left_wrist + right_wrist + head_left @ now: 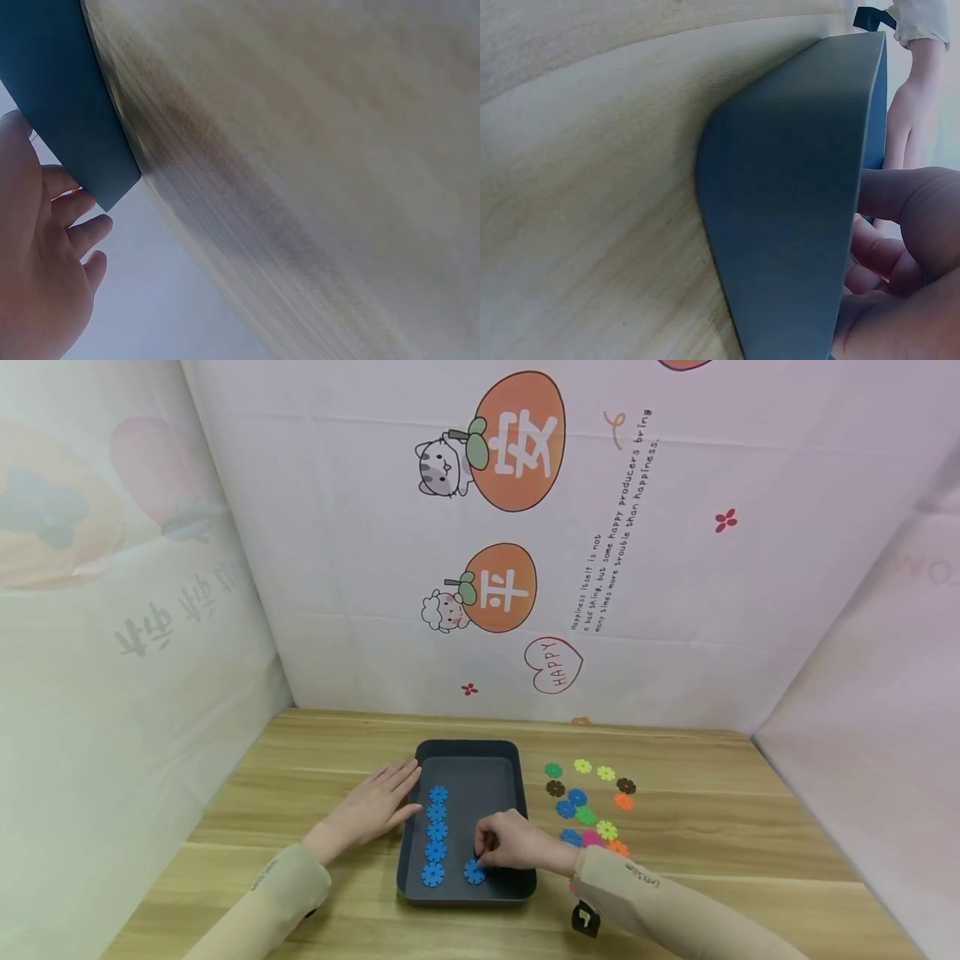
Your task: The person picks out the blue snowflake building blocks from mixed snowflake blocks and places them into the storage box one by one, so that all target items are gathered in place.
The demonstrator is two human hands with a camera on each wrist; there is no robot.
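Note:
A dark grey tray lies lengthwise on the table. Down its left side runs a column of several blue snowflake discs. My right hand reaches over the tray's right rim, thumb and index finger pinching another blue snowflake disc at its right edge, low on the tray floor. In the right wrist view, the tray wall hides this disc and the fingertips of the hand. My left hand rests with extended fingers against the tray's left rim; the left wrist view has the hand beside the outer wall.
Loose snowflake discs lie right of the tray: green, yellow, brown, orange, blue and pink. The right sleeve covers part of this area. A printed cloth wall stands behind the wooden table.

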